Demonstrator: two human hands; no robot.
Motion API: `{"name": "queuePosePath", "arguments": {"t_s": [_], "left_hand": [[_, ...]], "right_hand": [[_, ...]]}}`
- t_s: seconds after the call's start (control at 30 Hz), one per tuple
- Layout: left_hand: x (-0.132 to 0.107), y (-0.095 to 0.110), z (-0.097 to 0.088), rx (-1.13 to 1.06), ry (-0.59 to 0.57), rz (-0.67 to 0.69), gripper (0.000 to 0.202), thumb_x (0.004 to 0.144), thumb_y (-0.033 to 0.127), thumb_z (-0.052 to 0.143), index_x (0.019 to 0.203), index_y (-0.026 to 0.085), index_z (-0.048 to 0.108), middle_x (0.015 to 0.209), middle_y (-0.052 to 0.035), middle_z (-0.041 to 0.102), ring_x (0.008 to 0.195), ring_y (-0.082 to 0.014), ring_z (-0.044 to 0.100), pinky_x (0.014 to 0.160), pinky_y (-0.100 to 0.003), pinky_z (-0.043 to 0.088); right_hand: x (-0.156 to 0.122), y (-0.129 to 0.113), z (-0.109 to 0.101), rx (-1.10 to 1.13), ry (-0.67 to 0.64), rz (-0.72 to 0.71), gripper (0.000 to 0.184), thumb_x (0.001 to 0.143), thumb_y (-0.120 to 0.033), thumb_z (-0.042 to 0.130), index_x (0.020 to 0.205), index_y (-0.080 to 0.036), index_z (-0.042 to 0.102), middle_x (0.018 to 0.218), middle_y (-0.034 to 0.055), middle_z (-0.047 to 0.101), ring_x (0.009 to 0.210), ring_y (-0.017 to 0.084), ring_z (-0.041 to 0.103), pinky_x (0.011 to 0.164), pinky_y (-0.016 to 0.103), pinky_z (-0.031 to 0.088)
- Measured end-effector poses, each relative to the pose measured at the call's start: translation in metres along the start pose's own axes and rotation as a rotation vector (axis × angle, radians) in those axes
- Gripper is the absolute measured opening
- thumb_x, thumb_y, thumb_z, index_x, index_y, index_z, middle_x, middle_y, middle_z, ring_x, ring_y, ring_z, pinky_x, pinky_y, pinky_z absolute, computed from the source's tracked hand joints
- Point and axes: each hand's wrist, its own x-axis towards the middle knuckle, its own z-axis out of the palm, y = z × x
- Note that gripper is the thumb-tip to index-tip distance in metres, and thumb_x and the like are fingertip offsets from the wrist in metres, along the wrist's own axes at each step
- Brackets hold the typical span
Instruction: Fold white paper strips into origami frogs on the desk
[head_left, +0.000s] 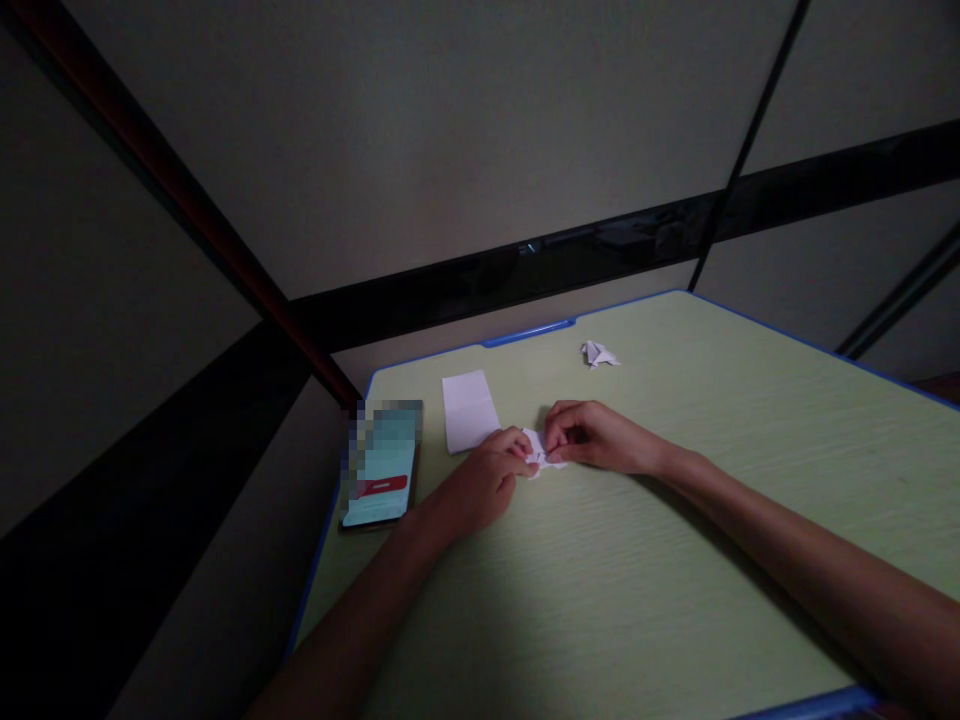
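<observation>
A small piece of folded white paper (535, 447) lies low over the table between my two hands. My left hand (491, 480) pinches its left side, with thumb and fingers closed on it. From the other side my right hand (596, 437) grips the paper's right part, its fingers curled and the thumb pressed in. My fingers cover much of the paper, so its full shape is hidden. Just beyond my left hand sits a flat stack or pad of white paper (468, 408), its near corner partly behind my fingers.
The light-green table (600, 590) has a blue edge. At its left side rests a phone (382, 480) with its screen lit. A folded white paper figure (598, 354) stands toward the back. Behind the table rises a panelled wall (480, 150) with a dark glossy band.
</observation>
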Motion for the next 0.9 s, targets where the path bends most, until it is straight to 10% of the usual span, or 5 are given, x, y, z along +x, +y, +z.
{"name": "queuePosePath", "arguments": {"t_s": [0.9], "left_hand": [[0.004, 0.021, 0.008, 0.409, -0.056, -0.016, 0.025, 0.072, 0.002, 0.036, 0.079, 0.012, 0.058, 0.085, -0.0079, 0.048, 0.083, -0.0182, 0.040, 0.072, -0.031, 0.039]], "right_hand": [[0.002, -0.002, 0.003, 0.031, 0.031, 0.033, 0.004, 0.064, -0.012, 0.058, 0.063, -0.008, 0.058, 0.067, 0.0008, 0.046, 0.054, 0.007, 0.044, 0.050, 0.020, 0.037]]}}
